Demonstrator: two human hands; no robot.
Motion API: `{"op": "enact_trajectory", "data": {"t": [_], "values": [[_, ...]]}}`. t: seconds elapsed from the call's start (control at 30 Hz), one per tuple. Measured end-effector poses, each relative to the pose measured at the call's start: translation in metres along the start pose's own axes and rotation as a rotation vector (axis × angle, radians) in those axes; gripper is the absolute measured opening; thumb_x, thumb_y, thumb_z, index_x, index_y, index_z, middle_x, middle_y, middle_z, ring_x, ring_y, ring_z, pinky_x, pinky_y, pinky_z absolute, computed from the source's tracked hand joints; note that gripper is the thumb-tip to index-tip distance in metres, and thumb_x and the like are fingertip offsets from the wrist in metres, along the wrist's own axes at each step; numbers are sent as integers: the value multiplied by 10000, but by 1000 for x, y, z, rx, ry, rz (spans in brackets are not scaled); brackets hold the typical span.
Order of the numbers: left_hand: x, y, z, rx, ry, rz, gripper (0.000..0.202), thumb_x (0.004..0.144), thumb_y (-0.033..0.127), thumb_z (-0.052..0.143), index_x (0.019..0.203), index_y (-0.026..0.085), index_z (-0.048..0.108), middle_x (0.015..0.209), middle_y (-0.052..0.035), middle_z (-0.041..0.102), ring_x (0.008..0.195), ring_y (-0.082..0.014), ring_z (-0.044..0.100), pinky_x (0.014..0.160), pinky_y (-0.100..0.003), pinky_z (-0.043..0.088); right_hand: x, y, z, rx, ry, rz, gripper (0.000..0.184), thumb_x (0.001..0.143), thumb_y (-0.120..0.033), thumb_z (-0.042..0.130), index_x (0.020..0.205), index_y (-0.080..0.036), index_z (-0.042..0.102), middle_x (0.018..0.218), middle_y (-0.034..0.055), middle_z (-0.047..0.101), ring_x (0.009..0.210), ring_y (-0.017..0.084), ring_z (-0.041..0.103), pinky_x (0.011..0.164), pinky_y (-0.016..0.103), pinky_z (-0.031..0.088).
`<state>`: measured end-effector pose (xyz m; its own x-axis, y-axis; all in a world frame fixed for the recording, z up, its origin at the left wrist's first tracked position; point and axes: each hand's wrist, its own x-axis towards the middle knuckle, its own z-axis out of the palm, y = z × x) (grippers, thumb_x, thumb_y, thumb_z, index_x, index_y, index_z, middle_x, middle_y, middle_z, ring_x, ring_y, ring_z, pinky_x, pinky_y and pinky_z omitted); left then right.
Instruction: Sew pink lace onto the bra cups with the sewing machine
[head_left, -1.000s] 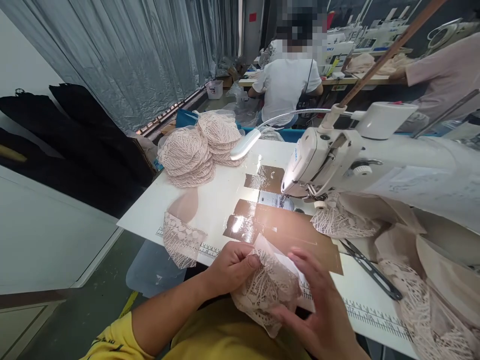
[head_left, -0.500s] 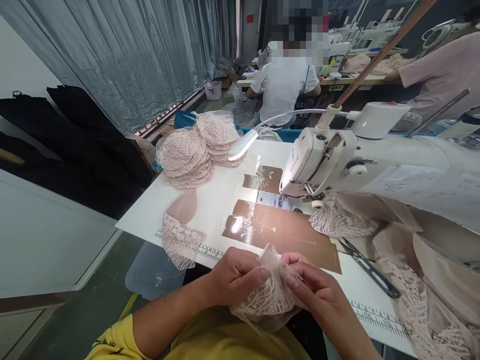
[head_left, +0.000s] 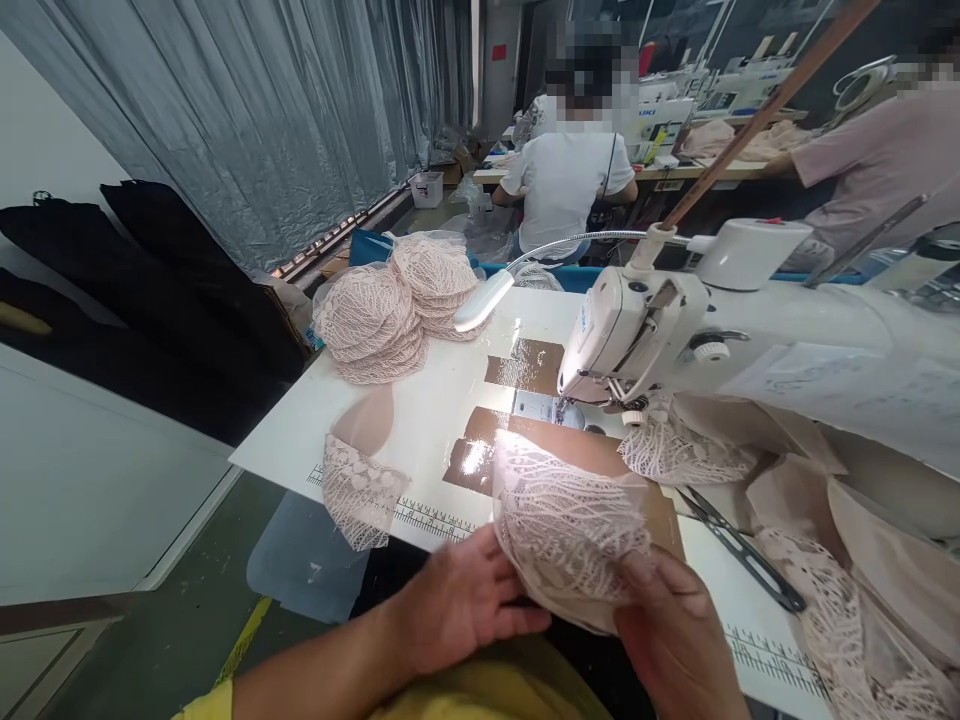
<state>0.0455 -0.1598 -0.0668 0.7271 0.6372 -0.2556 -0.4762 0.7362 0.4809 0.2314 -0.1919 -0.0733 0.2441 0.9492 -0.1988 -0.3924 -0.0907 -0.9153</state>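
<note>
One hand alone grips: the right hand (head_left: 679, 620) pinches the right end of a beige lace piece (head_left: 566, 510) between thumb and fingers. The left hand (head_left: 465, 605) is open, its fingers spread by the piece's lower left edge; whether the fingertips touch it, I cannot tell. The piece is spread over the table's front edge, patterned face showing, a smoother layer along its lower rim.

The step in hand seems to be opening out and squaring up this one piece. I judge that the next move calls for a light hold on the free left side, so that lace and backing lie even without pulling the open mesh.

Just beyond is a brown sheet (head_left: 600, 450) taped to the table (head_left: 442, 400), then the sewing machine (head_left: 637, 330). Black snips (head_left: 750, 560) lie to the right beside more lace and fabric (head_left: 817, 590). To the left, a separate lace-and-fabric piece (head_left: 364, 490) overhangs the table edge, with two lace stacks (head_left: 367, 325) behind it. Farther off, a co-worker in a white shirt (head_left: 566, 185) sits facing away.
</note>
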Motion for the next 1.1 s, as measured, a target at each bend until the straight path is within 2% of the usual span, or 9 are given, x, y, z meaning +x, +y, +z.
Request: {"op": "enact_trajectory", "data": {"t": [0.23,0.3,0.37,0.43,0.5,0.57,0.63,0.83,1.1], "values": [[13,-21,7,57,194,149,297,571,51,709,856,138,714,737,-41,681,669,-150,625,676,-261,488,1,5,12,-17,-43,19,145,669,-374,764,687,-232,740,652,19,710,587,212,649,569,335,555],[5,-17,-5,160,130,111,76,594,52,682,616,125,679,553,-9,615,523,-105,570,575,-220,456,6,-2,2,28,56,7,168,640,-384,780,691,-234,723,638,21,708,544,210,640,522,335,553],[-9,-2,-15,332,-62,37,230,649,96,653,434,116,573,439,-2,529,440,-90,521,505,-208,421,10,-9,-7,45,144,13,189,610,-373,798,681,-229,697,634,26,701,518,201,630,494,325,547],[-23,21,-18,644,-233,-79,168,696,115,638,528,112,628,562,-41,610,541,-122,578,540,-223,440,10,-13,-11,19,101,64,205,596,-357,808,645,-221,663,606,18,678,490,177,608,467,295,526],[-30,45,-12,836,-168,143,105,757,201,631,796,141,709,789,-74,680,731,-166,626,688,-276,489,6,-15,-7,-68,-45,127,225,603,-358,804,619,-206,639,582,7,651,481,148,578,459,261,494],[-29,61,-2,1120,-56,313,545,674,289,753,1194,200,614,1218,-117,597,1092,-258,556,942,-371,434,1,-15,2,-164,-187,169,240,618,-379,793,637,-192,644,582,-2,632,493,128,549,471,238,460],[-22,66,5,1299,-9,333,825,604,348,816,1348,231,479,1349,-112,505,1215,-293,467,1030,-393,361,-3,-15,11,-223,-275,188,261,639,-415,771,675,-182,659,601,-1,631,521,124,538,497,233,441],[-2,41,4,1269,-100,202,307,802,288,613,1069,135,624,844,-19,596,680,-112,497,601,-198,392,3,-16,15,-531,-425,-33,196,734,-400,694,739,-204,698,735,26,681,663,176,601,598,261,471],[-8,38,4,1439,-182,298,162,829,281,567,922,150,588,692,26,481,612,-96,412,584,-201,358,-3,-10,20,-618,-80,-269,221,749,-403,668,608,-233,661,788,29,690,716,195,632,677,274,502]]}}
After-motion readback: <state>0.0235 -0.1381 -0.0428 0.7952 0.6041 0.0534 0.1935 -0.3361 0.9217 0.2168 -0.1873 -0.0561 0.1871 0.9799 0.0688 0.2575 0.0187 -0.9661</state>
